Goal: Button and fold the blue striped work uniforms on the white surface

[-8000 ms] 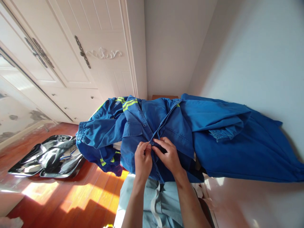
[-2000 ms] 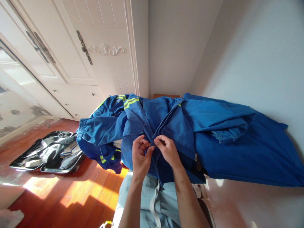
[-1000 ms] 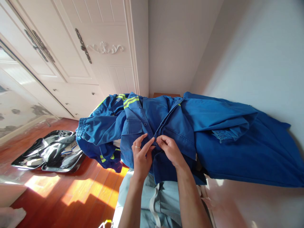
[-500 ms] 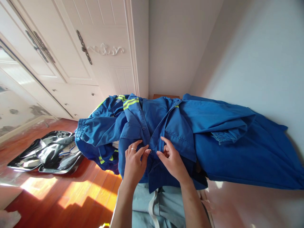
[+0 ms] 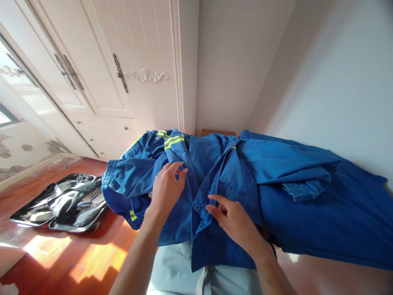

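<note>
A blue jacket (image 5: 202, 155) with yellow-grey reflective stripes lies spread out in front of me, its front partly open in a V at the collar. My left hand (image 5: 170, 182) is over the jacket's left-hand front panel, fingers curved and apart, close to a button (image 5: 189, 175). Over the opposite panel is my right hand (image 5: 225, 209), its thumb and forefinger apart with nothing seen between them. A lower button (image 5: 197, 207) shows on the placket between my hands. One cuffed sleeve stretches left and the other lies folded at the right.
More blue clothing (image 5: 307, 221) lies beneath and to the right. An open black suitcase (image 5: 61, 203) with items in it is on the wooden floor (image 5: 95, 258) at left. White wardrobe doors (image 5: 147, 41) stand behind, and a pale wall (image 5: 331, 82) at right.
My left hand has moved up and left, off the lower button toward the upper one. My right hand has shifted slightly right and down. The view has shifted a little.
</note>
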A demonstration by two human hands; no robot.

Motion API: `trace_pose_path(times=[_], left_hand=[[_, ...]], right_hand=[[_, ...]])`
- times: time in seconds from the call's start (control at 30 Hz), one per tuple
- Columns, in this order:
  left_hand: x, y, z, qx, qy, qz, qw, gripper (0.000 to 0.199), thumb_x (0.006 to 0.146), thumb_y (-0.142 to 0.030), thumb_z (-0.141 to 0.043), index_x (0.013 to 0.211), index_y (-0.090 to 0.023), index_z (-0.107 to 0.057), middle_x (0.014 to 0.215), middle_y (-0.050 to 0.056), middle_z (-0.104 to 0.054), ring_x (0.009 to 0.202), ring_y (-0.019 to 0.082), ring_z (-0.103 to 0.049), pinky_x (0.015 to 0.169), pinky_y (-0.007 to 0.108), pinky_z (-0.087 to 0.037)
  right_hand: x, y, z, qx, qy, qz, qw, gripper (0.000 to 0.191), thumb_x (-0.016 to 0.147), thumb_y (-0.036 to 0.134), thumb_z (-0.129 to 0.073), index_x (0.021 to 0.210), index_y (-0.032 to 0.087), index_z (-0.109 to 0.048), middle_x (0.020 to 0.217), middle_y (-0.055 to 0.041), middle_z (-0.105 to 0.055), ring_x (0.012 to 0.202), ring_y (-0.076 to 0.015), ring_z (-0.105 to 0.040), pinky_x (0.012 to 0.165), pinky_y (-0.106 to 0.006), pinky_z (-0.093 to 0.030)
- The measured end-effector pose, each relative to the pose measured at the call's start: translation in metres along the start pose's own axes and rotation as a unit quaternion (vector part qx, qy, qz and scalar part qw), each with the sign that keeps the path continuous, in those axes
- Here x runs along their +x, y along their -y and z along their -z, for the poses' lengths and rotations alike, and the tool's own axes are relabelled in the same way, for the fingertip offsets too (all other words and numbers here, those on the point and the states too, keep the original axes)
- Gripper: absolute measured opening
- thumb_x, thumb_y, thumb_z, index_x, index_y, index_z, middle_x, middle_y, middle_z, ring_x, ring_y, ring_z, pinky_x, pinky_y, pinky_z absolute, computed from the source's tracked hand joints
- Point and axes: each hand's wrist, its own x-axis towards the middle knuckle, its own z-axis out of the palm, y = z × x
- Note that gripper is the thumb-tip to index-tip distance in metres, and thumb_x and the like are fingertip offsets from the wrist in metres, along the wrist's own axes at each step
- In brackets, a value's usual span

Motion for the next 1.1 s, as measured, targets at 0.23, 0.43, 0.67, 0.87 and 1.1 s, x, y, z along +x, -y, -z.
trace_pose_path(times=[0.23,0.43,0.67,0.87,1.1], left_hand=[[0.052,0.016,-0.001,0.062,0.15,-0.201,0.966,0.045,0.086,-0.019,-0.056,0.129,-0.031,-0.062,0.13,0.009,-0.059,0.09,0.023,-0.067,0.076,0.031,-0.05],[0.089,0.039,-0.036,0.073,0.371,-0.307,0.874,0.032,0.087,-0.023,-0.06,0.117,-0.028,-0.07,0.134,0.007,-0.058,0.103,0.023,-0.065,0.085,0.03,-0.049],[0.093,0.055,-0.022,0.045,0.366,-0.315,0.874,0.016,0.084,-0.026,-0.064,0.095,-0.028,-0.076,0.105,0.002,-0.064,0.08,0.014,-0.062,0.07,0.023,-0.043],[0.092,0.046,-0.018,-0.002,0.325,-0.315,0.892,0.01,0.084,-0.02,-0.062,0.077,-0.022,-0.07,0.092,0.001,-0.069,0.105,0.021,-0.055,0.096,0.033,-0.033],[0.098,0.0,-0.043,-0.095,0.415,-0.207,0.881,0.007,0.078,-0.016,-0.058,0.078,-0.017,-0.065,0.071,-0.001,-0.067,0.068,0.014,-0.058,0.07,0.025,-0.041]], right_hand=[[0.07,0.009,0.044,-0.202,-0.064,0.144,0.967,0.05,0.088,0.017,-0.057,0.137,0.025,-0.055,0.1,-0.0073,-0.07,0.08,-0.0221,-0.067,0.067,-0.03,-0.048],[0.127,-0.017,0.059,-0.351,0.111,0.216,0.904,0.043,0.085,0.015,-0.062,0.127,0.026,-0.063,0.137,-0.0098,-0.052,0.099,-0.0232,-0.066,0.081,-0.031,-0.051],[0.127,-0.026,0.063,-0.307,0.133,0.255,0.907,0.014,0.091,0.029,-0.062,0.097,0.023,-0.073,0.094,-0.0039,-0.062,0.079,-0.0169,-0.065,0.069,-0.026,-0.048],[0.124,-0.027,0.068,-0.224,0.074,0.34,0.911,0.016,0.093,0.025,-0.059,0.1,0.021,-0.072,0.093,-0.0037,-0.061,0.076,-0.0135,-0.062,0.068,-0.024,-0.047],[0.132,-0.008,0.057,-0.242,0.016,0.446,0.862,0.017,0.094,0.026,-0.057,0.092,0.018,-0.071,0.088,-0.0056,-0.061,0.077,-0.0158,-0.056,0.068,-0.027,-0.045]])
